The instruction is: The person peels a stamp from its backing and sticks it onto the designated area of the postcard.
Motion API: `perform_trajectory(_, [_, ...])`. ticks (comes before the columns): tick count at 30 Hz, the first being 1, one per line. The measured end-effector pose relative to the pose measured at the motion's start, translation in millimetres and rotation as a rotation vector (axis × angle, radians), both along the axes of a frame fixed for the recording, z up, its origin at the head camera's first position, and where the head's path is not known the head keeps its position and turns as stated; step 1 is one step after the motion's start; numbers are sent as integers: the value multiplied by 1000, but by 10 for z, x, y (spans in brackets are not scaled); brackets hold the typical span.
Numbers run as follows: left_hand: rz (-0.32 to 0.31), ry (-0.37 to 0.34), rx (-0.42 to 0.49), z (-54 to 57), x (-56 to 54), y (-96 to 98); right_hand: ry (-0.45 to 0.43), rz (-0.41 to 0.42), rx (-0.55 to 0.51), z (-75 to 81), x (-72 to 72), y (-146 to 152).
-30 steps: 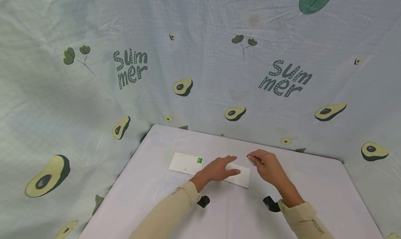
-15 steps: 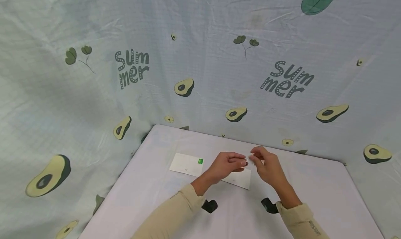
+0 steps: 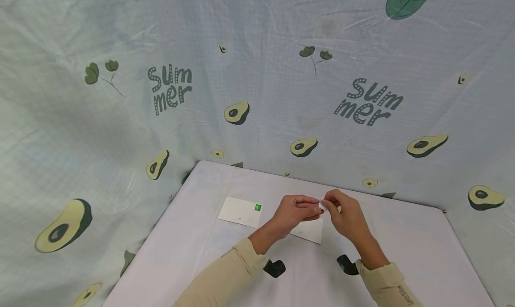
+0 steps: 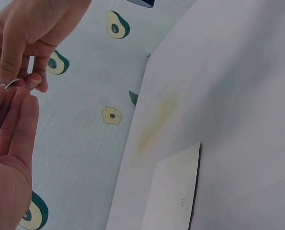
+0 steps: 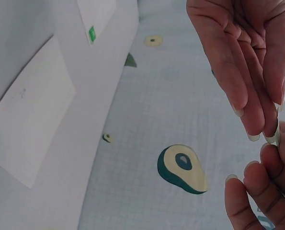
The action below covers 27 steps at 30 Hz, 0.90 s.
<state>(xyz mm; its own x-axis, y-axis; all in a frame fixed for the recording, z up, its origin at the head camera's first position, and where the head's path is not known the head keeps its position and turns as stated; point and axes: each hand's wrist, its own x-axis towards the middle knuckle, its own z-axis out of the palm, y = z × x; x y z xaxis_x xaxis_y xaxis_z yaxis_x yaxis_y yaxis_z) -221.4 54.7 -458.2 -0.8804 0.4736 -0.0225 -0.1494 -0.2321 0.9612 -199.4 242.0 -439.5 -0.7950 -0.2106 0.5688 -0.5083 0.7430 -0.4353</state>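
Note:
Over the table both hands meet at a small thin sticker-like piece [image 5: 278, 125], seen nearly edge-on with a pale side and a hint of green. My left hand [image 3: 295, 212] pinches it between thumb and long, straight fingers. From the other side my right hand [image 3: 345, 213] pinches at its edge with thumb and forefinger. Fingers hide most of the piece. Below the hands lies a white envelope [image 3: 309, 231], partly covered by the left hand in the head view. Left of it, another white envelope [image 3: 239, 211] bears a green stamp [image 3: 258, 207] in its upper right corner.
The white table [image 3: 193, 235] runs back to a hanging cloth [image 3: 261, 83] printed with avocados and lettering. A black wrist-camera piece sits below each wrist, one on the left [image 3: 275, 268] and one on the right [image 3: 348, 265].
My left hand has risen from over the right envelope and moved right, closing its fingers on the small piece, which the right hand pinched alone before. The right hand has come back to it. Both envelopes stay put.

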Motion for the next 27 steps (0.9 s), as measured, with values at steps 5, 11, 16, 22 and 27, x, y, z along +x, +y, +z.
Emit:
perform_trajectory(5, [29,-9,31,12,32,17,31,12,-6,6,12,-15])
perform_trajectory(11, [43,-31,36,27,53,10,91,27,-4,3,24,-28])
perform_trajectory(16, [50,-44,24,51,56,-16,122,38,17,1,39,-37])
perform_trajectory(22, [81,-29,-52,53,68,-61,155,21,191,21,65,-59])
perform_trajectory(27, [145,125,-257,83,113,-71,169,8,333,46,84,-97])
